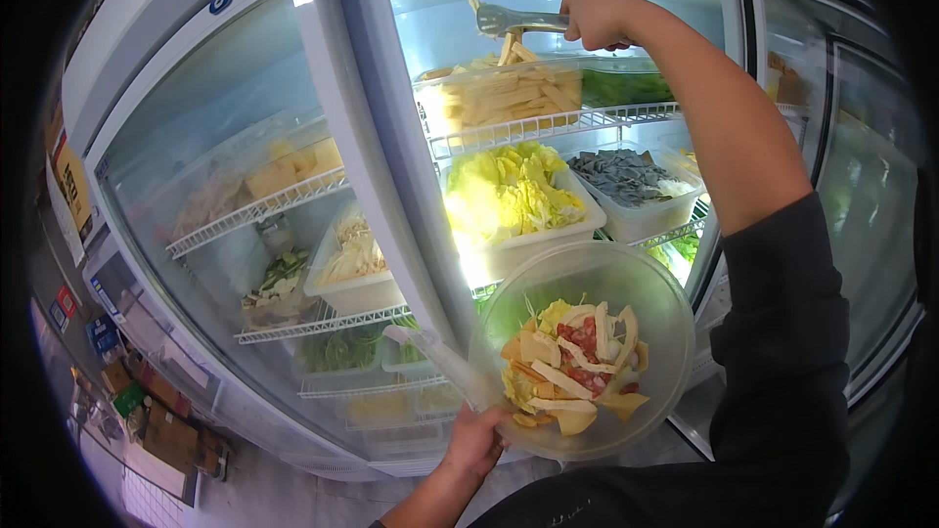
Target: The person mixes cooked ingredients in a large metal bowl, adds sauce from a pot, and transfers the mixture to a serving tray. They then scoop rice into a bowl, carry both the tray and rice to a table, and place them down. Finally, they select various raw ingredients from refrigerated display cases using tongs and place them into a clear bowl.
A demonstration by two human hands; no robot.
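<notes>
My right hand (606, 18) is closed on metal tongs (528, 22), raised at the upper shelf of an open fridge. Pale sticks of food show at the jaws, above a clear tub (460, 117) heaped with pale yellow strips (509, 93). Low in front of me, my left hand (476, 445) grips the edge of a big translucent bowl (636, 284). Inside the bowl lie leaves, thin yellowish slices, white strips (556, 379) and reddish pieces (579, 340). A translucent, film-like piece (445, 362) sticks up beside the bowl, near my left hand.
White wire shelves (587, 122) hold a tub of leafy cabbage (514, 198), a tub of dark grey strips (626, 176) and greens (631, 86). A glass door (225, 196) covers the left section. Another glass door (841, 127) stands open at right. Cardboard boxes (168, 435) sit lower left.
</notes>
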